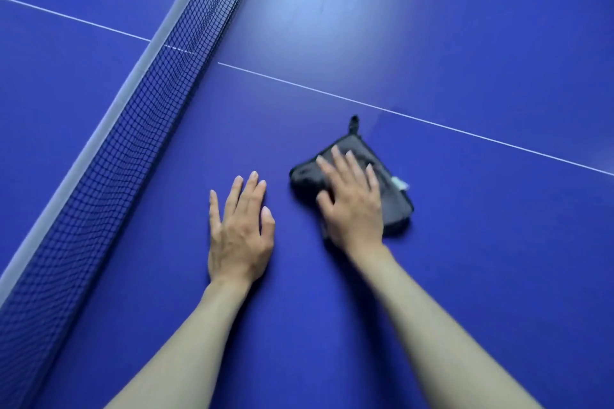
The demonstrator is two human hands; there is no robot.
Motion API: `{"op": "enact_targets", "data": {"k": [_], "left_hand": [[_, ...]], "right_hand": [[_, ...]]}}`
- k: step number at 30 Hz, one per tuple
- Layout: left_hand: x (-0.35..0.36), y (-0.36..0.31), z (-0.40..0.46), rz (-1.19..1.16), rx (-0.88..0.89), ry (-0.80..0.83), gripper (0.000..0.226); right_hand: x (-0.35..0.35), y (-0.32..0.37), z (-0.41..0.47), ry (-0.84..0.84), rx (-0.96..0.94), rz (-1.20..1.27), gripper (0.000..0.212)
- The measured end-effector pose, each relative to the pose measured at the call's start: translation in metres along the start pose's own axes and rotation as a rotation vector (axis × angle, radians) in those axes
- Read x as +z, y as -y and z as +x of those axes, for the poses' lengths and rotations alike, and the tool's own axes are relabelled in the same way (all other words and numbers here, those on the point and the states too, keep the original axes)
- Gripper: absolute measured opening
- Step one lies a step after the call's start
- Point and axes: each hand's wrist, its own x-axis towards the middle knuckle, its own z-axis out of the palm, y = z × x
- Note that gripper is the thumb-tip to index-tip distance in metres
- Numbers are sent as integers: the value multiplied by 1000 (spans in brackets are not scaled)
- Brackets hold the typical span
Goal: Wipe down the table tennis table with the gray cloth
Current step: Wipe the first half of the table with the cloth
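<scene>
The folded dark gray fabric cloth [352, 183], with a small hanging loop at its far corner and a pale label on its right edge, lies flat on the glossy blue table tennis table [465, 43] just right of the frame's centre, a little below the thin white centre line [415, 118] that crosses toward the right edge. The right hand [352, 202] presses down on the cloth with its fingers spread and fairly straight, thumb on the bunched left edge; it is a flat push, not a clenched grasp. The left hand [239, 229] rests palm-down on the bare surface just beside the cloth, fingers relaxed, holding nothing and seemingly bracing the body. The black mesh net [133, 143] with its pale top band runs diagonally through the left of the frame. This looks like mid-wipe on the near half; the next stroke likely calls for steady downward pressure while sweeping toward the line or the net, keeping the folds from bunching.
</scene>
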Motion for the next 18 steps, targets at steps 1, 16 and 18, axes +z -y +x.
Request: {"op": "enact_targets", "data": {"k": [1, 16, 18], "left_hand": [[1, 0, 0, 16, 1, 0, 54], [-31, 29, 13, -500, -14, 169, 45], [-42, 52, 14, -287, 52, 180, 47]], "right_hand": [[2, -3, 32, -11, 42, 7, 65], [21, 97, -64, -71, 200, -9, 65], [26, 126, -101, -49, 214, -45, 66]]}}
